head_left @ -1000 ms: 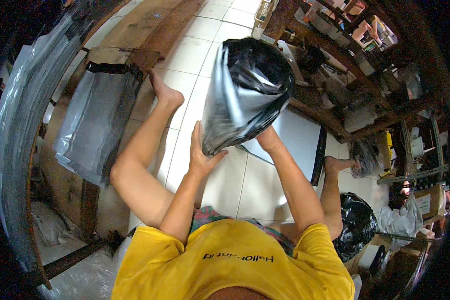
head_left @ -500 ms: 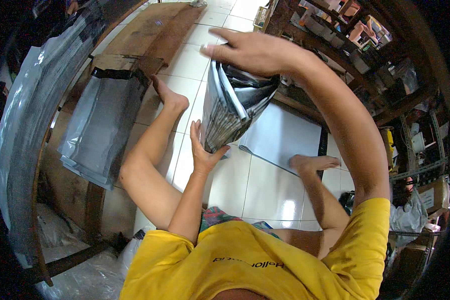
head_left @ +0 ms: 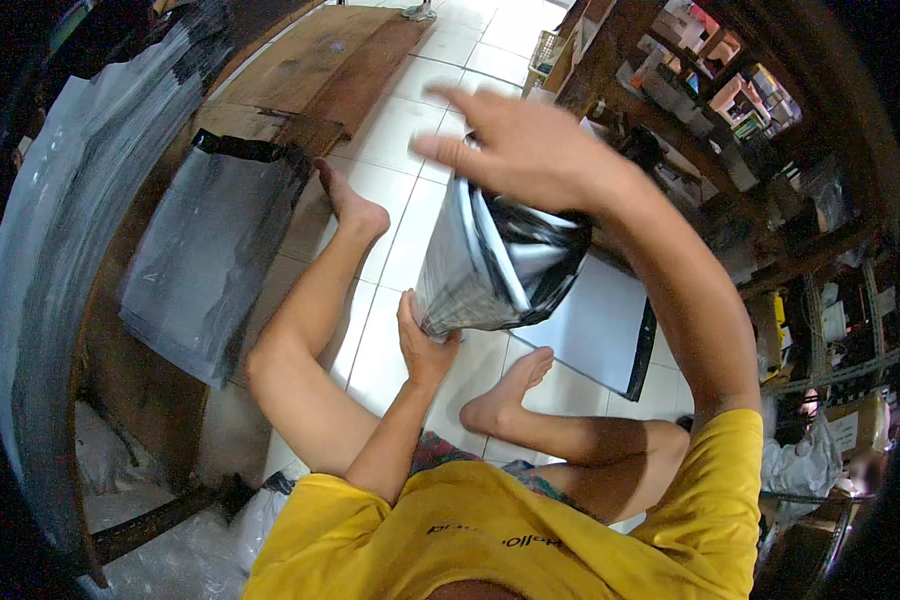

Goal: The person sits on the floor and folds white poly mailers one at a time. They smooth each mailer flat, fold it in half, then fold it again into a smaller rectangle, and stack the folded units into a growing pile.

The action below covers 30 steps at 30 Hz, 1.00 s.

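Observation:
A folded bundle of grey and black plastic mailing bags stands over the floor between my legs, its upper edges fanned and creased. My left hand grips its lower end, the thumb and fingers around the edge. Over the bundle's top passes my right hand, smeared by motion, with thumb and fingers apart. Whether its palm touches the bags is hidden. Flat on the floor behind the bundle lies a pale grey plastic bag with a dark edge.
At left, a stack of grey plastic bags rests on a wooden board. Further left hangs a large pile of plastic sheets. Cluttered wooden shelves line the right. White floor tiles show between.
The bundle has shifted right and slightly down with my left hand. My right hand has swept down and right. My right foot has drawn inward, in front of the flat bag.

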Each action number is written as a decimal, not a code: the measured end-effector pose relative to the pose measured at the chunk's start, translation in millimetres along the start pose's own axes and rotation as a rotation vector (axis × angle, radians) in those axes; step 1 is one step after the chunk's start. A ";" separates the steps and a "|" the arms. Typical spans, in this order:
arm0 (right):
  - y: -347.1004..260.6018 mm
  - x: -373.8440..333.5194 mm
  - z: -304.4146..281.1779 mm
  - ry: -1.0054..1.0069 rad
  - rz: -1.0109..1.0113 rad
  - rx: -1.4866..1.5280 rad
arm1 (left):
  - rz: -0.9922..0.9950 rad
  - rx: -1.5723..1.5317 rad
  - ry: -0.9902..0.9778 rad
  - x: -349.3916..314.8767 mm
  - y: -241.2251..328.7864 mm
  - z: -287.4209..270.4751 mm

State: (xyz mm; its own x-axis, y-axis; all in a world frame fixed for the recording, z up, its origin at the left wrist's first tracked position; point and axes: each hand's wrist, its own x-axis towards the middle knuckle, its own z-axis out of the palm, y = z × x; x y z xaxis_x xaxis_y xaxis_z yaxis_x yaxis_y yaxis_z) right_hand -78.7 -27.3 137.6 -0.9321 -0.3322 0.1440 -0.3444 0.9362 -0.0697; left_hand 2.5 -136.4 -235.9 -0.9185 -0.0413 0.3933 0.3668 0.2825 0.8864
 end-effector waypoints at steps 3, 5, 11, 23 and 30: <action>18.2 7.1 -4.0 0.038 -0.053 0.221 | -0.062 -0.031 -0.043 1.0 1.3 1.1; 22.1 7.5 -32.7 0.066 -0.026 0.418 | -0.082 -0.030 -0.031 7.4 -0.5 -1.4; 27.1 -20.5 -26.2 0.088 0.047 0.084 | -0.021 -0.056 -0.030 1.8 -11.5 11.7; 36.5 -13.4 -32.2 0.135 -0.022 -0.107 | 0.128 -0.033 0.035 -2.3 -10.9 20.1; 39.2 -15.4 -29.4 0.168 -0.078 -0.144 | 0.143 0.009 -0.019 -3.1 -11.3 18.2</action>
State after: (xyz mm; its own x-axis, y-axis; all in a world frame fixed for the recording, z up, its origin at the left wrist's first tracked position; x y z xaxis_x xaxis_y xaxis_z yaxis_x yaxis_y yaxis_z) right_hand -74.6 17.9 161.7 -0.8673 -0.3919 0.3070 -0.3840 0.9191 0.0884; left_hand -1.5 -122.0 -251.6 -0.8597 0.0177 0.5104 0.4926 0.2926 0.8196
